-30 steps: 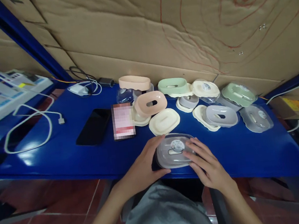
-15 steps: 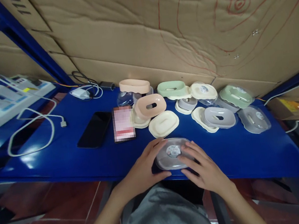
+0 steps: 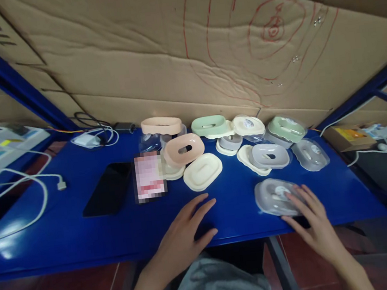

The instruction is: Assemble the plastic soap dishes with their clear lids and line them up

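A grey lidded soap dish (image 3: 272, 196) with a clear cover and a round sticker rests near the table's front edge. My right hand (image 3: 311, 217) grips its right end, fingertips over the cover and thumb at the near side. My left hand (image 3: 192, 226) is empty, its fingers apart just above the blue tabletop. Beyond it lies a cream oval tray (image 3: 202, 172), beside a peach soap dish body (image 3: 176, 152). A grey dish body (image 3: 278, 156) leans on a cream wavy-edged piece (image 3: 249, 159) farther back.
More dishes line the back: a peach ring (image 3: 161, 126), a green body (image 3: 208, 125), a cream one (image 3: 247, 124), a green covered one (image 3: 287, 127) and a grey covered one (image 3: 309, 154). A black phone (image 3: 109, 189) and white cable (image 3: 45, 190) lie left. Cardboard (image 3: 134, 54) walls the back.
The covered grey dish has gone from between both hands to the right, with my right hand on it. My left hand has let go of it. The view has shifted.
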Demonstrator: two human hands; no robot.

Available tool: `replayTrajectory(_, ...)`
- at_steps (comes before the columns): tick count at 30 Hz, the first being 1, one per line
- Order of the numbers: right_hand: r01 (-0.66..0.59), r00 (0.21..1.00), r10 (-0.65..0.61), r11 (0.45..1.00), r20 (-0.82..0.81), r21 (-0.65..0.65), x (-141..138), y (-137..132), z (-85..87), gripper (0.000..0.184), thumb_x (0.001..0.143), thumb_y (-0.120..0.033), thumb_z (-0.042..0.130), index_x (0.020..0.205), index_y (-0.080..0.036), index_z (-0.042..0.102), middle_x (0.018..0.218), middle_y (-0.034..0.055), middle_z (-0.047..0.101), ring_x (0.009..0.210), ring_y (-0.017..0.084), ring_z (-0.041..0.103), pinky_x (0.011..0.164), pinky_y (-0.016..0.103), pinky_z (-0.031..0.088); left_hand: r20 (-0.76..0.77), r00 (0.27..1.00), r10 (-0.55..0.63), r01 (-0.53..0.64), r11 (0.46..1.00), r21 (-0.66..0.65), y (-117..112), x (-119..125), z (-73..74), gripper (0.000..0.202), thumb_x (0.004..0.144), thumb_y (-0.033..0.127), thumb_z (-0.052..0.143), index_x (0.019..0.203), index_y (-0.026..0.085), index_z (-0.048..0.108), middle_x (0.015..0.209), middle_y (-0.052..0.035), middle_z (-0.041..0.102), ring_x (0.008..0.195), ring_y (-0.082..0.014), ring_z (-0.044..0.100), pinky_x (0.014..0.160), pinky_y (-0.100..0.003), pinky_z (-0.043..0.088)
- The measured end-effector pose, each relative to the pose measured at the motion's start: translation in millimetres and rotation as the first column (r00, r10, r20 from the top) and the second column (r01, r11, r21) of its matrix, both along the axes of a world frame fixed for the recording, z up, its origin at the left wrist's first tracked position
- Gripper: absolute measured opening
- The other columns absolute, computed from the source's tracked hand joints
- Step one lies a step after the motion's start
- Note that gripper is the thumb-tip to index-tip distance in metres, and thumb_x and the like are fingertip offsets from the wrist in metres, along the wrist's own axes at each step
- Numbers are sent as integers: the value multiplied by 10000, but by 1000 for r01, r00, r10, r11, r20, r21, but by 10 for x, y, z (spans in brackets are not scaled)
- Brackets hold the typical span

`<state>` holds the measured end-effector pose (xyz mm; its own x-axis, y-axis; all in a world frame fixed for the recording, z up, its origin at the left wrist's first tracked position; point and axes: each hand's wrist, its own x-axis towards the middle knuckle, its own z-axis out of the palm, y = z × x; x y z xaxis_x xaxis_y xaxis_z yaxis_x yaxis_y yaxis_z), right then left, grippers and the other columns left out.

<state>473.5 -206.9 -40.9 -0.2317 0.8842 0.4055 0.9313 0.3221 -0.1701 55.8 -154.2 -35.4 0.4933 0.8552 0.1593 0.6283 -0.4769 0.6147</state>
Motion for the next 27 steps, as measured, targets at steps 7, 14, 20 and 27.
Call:
replayTrajectory(7,288,951,-304,938,61,193,853,66,-46,644,1054,-537,543,1640,-281,464,1733,139,391,1556,442,415,1232,670,362,-92,985,144,-113,953,280,13,116,-66,556,1099,377,564,1641,341,446,1753,-81,376,1587,-364,411,1252,-623,434)
replayTrajectory(14,129,978,-160,967,132,222,154,759,228,608,1084,-411,542,1662,-272,416,1695,140,464,1555,371,445,1243,585,360,-141,968,210,-148,922,358,35,184,-92,653,1081,409,584,1683,278,367,1570,-122,590,1421,-352,570,1226,-654,426)
replayTrajectory(20,-22,974,-22,981,225,192,-124,1293,322,272,1114,-297,518,1256,-232,741,1241,87,801,1218,297,719,1179,537,390,-60,992,116,-88,935,343,-14,125,-63,241,1064,228,574,1277,249,686,1204,-90,683,1144,-294,661,1070,-561,555)
replayTrajectory(27,-267,962,273,931,8,249,-1072,735,365,319,1042,-127,640,1349,-207,676,1172,79,797,1083,221,731,1092,456,463,-17,998,56,-47,942,332,-56,84,-92,333,1052,227,618,1384,249,638,1303,-129,647,1160,-303,673,961,-507,632)
